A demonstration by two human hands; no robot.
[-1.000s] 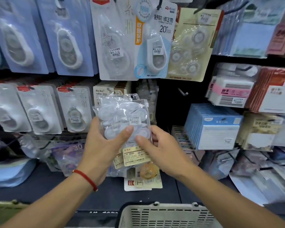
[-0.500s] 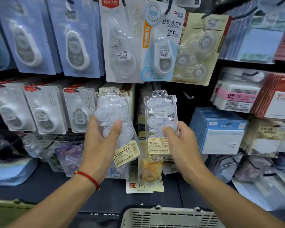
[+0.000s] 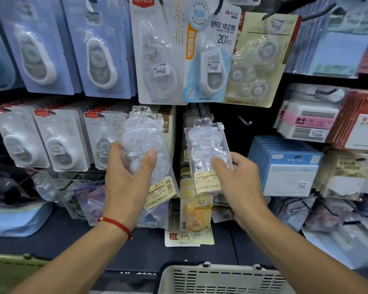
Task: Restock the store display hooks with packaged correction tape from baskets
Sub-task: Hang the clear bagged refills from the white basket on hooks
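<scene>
1. The right hand [image 3: 240, 185] grips a clear pack of correction tape [image 3: 207, 158] upright, thumb pressed on its front and fingers curled behind, just left of a bare display hook [image 3: 244, 122]. It is held in front of the shelf, not yet hung.
2. The left hand [image 3: 125, 183] holds a second clear pack [image 3: 147, 149], tilted slightly, thumb across the front. It may be more than one pack stacked; I cannot tell.
3. Progress, as I judge it: both packs are out of the white slatted basket [image 3: 221, 279] at the bottom edge, and neither is on a hook. Hanging them is what remains; the basket's contents are hidden.
4. Materials: the packs are soft, glossy, crinkled transparent film over rounded white tape shells, with a yellowish paper label low down and a punched hang tab at the top.
5. Around them hang stiff blister cards [image 3: 57, 141] of single white dispensers.
</scene>
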